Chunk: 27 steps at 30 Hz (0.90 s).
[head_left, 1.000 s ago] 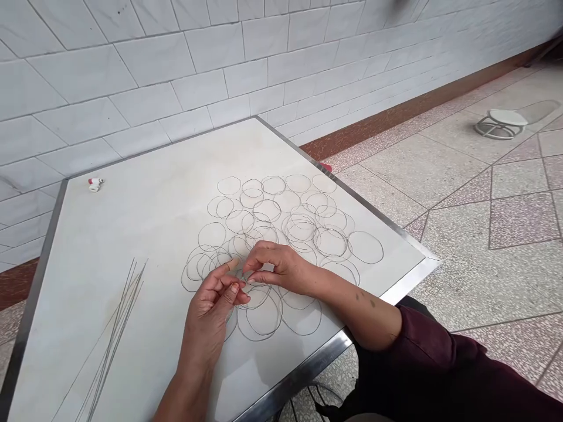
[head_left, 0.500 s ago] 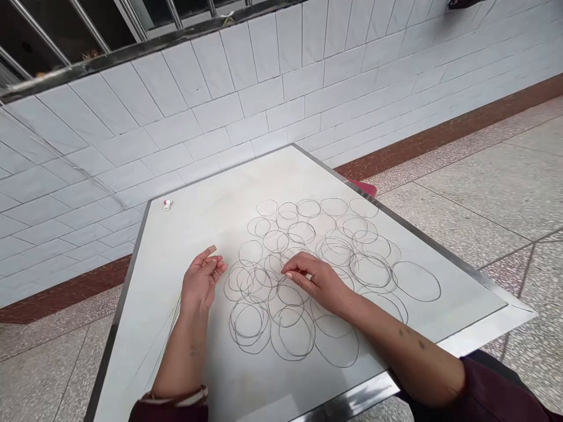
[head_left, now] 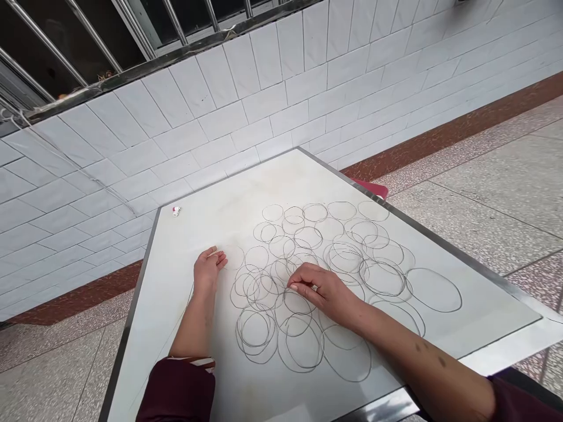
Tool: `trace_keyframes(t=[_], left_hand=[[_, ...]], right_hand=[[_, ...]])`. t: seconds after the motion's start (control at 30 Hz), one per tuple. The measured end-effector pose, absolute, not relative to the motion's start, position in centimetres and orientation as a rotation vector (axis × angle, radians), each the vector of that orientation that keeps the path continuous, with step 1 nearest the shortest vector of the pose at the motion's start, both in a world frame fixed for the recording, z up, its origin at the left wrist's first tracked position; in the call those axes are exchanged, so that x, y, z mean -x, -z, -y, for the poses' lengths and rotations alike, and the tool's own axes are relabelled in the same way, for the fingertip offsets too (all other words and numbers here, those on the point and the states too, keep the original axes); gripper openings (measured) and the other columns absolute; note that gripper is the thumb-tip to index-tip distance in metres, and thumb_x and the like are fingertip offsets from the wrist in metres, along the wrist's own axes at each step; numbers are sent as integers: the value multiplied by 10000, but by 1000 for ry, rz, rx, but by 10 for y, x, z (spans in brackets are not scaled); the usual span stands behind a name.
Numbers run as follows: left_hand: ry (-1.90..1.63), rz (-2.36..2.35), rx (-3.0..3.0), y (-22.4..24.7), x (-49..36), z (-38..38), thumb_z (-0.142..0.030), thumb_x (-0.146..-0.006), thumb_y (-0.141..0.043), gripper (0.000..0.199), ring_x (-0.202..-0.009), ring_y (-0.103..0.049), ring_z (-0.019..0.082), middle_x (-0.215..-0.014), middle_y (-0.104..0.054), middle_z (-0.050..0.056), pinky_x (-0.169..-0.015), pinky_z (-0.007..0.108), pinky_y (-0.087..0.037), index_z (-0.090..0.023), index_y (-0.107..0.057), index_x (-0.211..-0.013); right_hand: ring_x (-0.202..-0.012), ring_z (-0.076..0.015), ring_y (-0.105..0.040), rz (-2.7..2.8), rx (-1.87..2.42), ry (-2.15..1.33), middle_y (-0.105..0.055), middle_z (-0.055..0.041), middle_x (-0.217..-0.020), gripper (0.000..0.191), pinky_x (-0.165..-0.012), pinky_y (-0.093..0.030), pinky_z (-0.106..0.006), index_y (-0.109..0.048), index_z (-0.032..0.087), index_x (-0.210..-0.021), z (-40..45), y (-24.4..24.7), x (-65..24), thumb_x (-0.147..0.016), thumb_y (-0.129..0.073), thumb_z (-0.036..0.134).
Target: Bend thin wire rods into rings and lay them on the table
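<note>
My left hand [head_left: 209,268] is raised over the left part of the table, fingers curled together around a thin wire [head_left: 179,321] that trails down behind the forearm. A faint curve of wire shows just right of these fingertips. Above the middle of the spread wire rings [head_left: 303,349], my right hand [head_left: 323,291] pinches thumb against forefinger. Whatever lies between those fingertips is too fine to make out against the rings. The rings are thin, dark, of differing sizes, and many overlap.
The white table [head_left: 246,187] has a metal edge and stands against a tiled wall [head_left: 264,94]. A small white and pink object [head_left: 176,211] sits near its far left corner. Something red [head_left: 372,189] shows beyond the right edge. Barred windows [head_left: 132,29] are above.
The view has shifted slightly, so the table appears farther right. My left hand has turned, with its fingers closer together. My right hand keeps its pinch over the rings.
</note>
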<state>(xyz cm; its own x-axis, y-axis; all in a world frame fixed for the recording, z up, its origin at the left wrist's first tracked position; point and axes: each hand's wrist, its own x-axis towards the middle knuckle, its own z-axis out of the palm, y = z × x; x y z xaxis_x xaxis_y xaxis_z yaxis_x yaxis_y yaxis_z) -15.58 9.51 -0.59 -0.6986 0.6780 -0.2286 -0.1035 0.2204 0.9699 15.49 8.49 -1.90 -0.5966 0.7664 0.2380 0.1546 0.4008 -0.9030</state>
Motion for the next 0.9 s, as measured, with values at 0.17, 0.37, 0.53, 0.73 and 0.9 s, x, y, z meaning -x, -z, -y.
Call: trace_keyframes(t=[0.17,0.37,0.53,0.73,0.9], left_hand=[[-1553,-1945,-659,1,156,-81,-290,-916,-653,311,-1129,-621,260,-1294,-623,112,-937,461,-526,-195,-639,-1212],[-1566,-1992,-831,1,152,-51,-93,-810,-654,361,-1269,-564,231,-1277,-672,73,-1085,369,-402,-265,-691,-1125],[-1439,-2095,-856,10,153,-42,-131,-825,-626,414,-1238,-584,237,-1295,-656,107,-1088,410,-397,-236,-629,-1225],[-1318,-2097,-914,11,153,-47,-162,-854,-591,452,-1236,-597,233,-1321,-654,112,-1063,416,-423,-234,-568,-1300],[-1317,-2065,-979,11,149,-50,-148,-871,-534,437,-1226,-616,213,-1357,-636,118,-1053,392,-443,-220,-568,-1300]], right_hand=[[-800,-160,-599,2010,784,-1190,-656,-32,-914,170,-684,-514,-293,-688,232,-909,-85,20,-155,-975,-545,296],[-798,-162,-588,2035,789,-1183,-648,-33,-908,176,-689,-513,-293,-681,235,-907,-85,22,-154,-976,-536,307],[-809,-160,-592,2071,804,-1187,-652,-35,-917,205,-716,-516,-293,-682,233,-910,-84,21,-154,-983,-522,339],[-830,-168,-608,2083,801,-1186,-653,-39,-923,231,-731,-523,-302,-678,233,-908,-83,20,-154,-989,-508,366],[-825,-161,-609,2093,784,-1178,-649,-36,-918,223,-723,-525,-292,-675,233,-911,-84,23,-154,-992,-506,353]])
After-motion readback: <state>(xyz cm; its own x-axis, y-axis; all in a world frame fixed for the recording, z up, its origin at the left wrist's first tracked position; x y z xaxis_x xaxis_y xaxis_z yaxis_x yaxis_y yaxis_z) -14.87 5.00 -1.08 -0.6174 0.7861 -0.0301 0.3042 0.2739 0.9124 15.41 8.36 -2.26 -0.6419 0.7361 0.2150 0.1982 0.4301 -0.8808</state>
